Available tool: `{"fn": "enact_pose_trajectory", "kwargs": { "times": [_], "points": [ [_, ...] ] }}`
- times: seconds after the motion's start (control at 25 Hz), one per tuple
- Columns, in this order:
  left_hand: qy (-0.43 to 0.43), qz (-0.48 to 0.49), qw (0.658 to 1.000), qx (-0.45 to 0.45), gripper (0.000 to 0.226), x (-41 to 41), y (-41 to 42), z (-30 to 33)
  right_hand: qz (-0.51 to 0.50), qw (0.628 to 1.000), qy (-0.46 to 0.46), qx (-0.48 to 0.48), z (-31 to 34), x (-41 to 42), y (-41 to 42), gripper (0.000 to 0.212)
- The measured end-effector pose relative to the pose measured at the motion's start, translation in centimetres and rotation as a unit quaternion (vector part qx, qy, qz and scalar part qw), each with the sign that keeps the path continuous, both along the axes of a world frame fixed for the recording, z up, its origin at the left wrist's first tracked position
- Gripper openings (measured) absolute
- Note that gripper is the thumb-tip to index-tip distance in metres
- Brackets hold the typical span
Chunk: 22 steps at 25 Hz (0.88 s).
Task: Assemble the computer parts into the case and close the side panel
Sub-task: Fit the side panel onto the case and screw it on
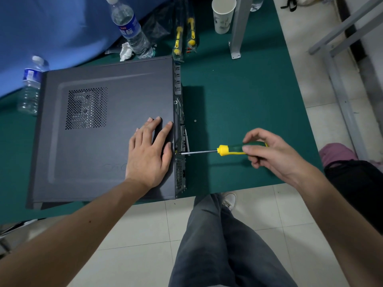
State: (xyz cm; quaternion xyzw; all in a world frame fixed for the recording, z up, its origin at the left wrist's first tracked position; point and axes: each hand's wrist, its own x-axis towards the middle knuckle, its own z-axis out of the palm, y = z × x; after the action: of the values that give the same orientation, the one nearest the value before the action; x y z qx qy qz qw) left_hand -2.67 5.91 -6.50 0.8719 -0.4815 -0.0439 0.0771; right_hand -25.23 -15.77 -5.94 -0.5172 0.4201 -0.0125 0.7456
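Grey case (99,129) lies flat on the green table (238,96), side panel on top. Left hand (150,151) presses spread on the panel near its right edge. Right hand (269,151) grips a screwdriver (222,150), tip touching the case's rear edge

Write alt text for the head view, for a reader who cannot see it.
A person's right hand holds a yellow-green screwdriver with its tip at the rear edge of a dark computer case lying on a green table, while the left hand presses flat on the closed side panel.
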Motion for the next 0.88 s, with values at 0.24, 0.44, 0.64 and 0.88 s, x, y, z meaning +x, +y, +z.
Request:
{"fn": "enact_pose_trajectory", "kwargs": {
  "times": [0.24, 0.44, 0.64, 0.88],
  "points": [
    [-0.005, -0.002, 1.0, -0.001, 0.05, 0.0, 0.0, -0.2, 0.022, 0.999, 0.018, -0.043, -0.4, 0.3, -0.1, 0.005],
    [-0.006, -0.002, 1.0, -0.004, 0.05, 0.1, 0.1, -0.2, 0.059, 0.99, 0.075, -0.102, -0.1, 0.4, 0.2, 0.023],
    [-0.003, -0.002, 1.0, -0.002, 0.05, 0.0, 0.0, -0.1, -0.014, 0.999, -0.018, -0.029, -0.3, -0.2, 0.1, 0.008],
    [-0.001, -0.003, 1.0, -0.006, 0.05, 0.0, 0.0, 0.1, 0.025, 0.999, 0.025, -0.016, -0.4, -0.2, 0.7, 0.015]
  ]
}}
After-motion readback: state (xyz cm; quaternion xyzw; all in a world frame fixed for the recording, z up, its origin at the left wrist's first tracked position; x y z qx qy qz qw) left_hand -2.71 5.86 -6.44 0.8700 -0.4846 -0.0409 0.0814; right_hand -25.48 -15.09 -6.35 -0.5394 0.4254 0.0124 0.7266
